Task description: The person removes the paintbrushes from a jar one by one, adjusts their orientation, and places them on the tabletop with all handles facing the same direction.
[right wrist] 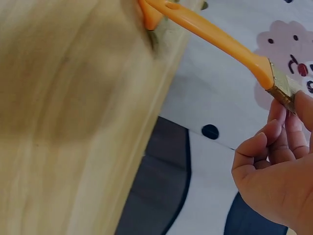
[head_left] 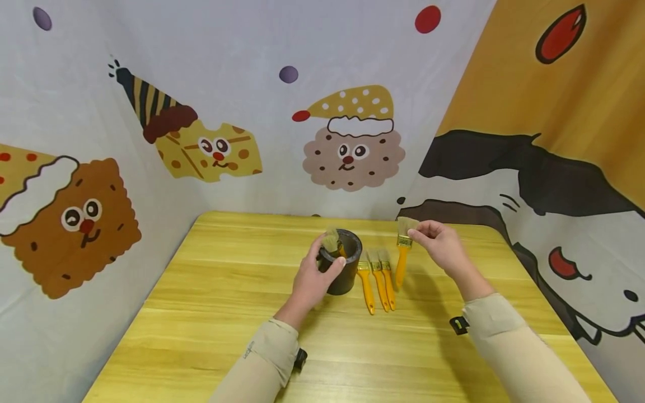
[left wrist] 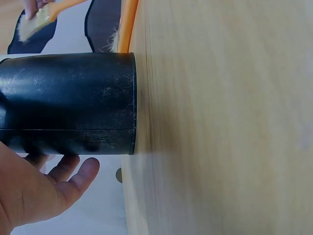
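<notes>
A black cylindrical cup [head_left: 347, 274] stands on the wooden table, tilted a little in the head view. My left hand [head_left: 312, 277] holds it at the rim, thumb across the near side and fingers along its left. Pale paintbrush bristles [head_left: 331, 239] stick up out of the cup. To its right, my right hand [head_left: 440, 244] pinches a paintbrush [head_left: 401, 263] near the bristles and metal band, its orange handle hanging down. The right wrist view shows that orange handle [right wrist: 220, 39] reaching away from the fingertips.
Three more paintbrushes with orange handles [head_left: 367, 291] lie side by side on the table [head_left: 227, 313], just right of the cup, bristles facing away. A cartoon-printed cloth [head_left: 242, 101] hangs close behind the table's far edge and along both sides.
</notes>
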The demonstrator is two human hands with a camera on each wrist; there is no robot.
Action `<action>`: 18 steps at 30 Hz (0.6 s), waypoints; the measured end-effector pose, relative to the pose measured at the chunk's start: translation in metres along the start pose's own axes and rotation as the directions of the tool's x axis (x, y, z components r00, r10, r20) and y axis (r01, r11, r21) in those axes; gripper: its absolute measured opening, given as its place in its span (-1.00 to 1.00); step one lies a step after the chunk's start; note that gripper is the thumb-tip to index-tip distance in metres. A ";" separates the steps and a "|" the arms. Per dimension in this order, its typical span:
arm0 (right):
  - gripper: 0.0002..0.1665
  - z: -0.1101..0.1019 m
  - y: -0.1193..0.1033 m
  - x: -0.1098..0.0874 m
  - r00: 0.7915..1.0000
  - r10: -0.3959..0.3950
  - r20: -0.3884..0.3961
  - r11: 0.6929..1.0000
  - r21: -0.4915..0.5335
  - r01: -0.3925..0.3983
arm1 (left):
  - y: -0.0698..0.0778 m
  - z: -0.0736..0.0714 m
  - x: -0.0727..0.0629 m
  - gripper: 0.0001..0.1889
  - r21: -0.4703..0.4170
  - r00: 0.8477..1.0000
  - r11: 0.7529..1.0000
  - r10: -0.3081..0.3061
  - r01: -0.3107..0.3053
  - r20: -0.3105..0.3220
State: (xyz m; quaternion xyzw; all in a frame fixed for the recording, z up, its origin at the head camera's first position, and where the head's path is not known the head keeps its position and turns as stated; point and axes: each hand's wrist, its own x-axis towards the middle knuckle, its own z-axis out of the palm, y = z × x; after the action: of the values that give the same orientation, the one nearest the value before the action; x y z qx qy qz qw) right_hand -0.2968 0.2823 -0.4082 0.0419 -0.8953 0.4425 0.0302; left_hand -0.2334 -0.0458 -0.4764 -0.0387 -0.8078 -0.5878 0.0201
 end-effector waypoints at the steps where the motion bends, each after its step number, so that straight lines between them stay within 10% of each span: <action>1: -0.45 0.002 0.002 0.001 1.000 0.006 0.007 1.000 -0.005 -0.006 | 0.001 0.000 0.000 -0.20 -0.002 1.000 1.000 -0.001 0.001 0.001; 18: -0.37 0.024 0.030 0.022 0.980 0.130 0.152 0.990 -0.071 -0.120 | 0.000 0.000 0.000 -0.20 0.012 1.000 1.000 0.016 -0.016 -0.006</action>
State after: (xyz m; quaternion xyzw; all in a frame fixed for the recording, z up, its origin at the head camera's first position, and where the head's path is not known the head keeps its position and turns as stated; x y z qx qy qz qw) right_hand -0.3218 0.2807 -0.4448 0.0192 -0.9089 0.4111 -0.0667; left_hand -0.2339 -0.0462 -0.4767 -0.0432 -0.8109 -0.5829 0.0274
